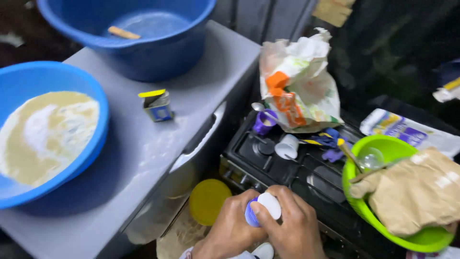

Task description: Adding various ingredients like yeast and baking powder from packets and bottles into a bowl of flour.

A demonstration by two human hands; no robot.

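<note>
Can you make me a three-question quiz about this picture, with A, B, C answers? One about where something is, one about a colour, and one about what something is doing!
1. Where is the small yellow-topped carton?
A. On the grey top between the two blue basins
B. Inside the green bowl
C. On the stove

2. What colour is the bowl under the brown paper bag?
A. Red
B. Green
C. Black

3. What are the left hand and right hand doing?
A. Resting flat
B. Stirring batter
C. Both gripping a small blue and white container

Answers: 1 A, it stands on the grey surface. 2 B, its rim is bright green. 3 C, the fingers wrap around it.
</note>
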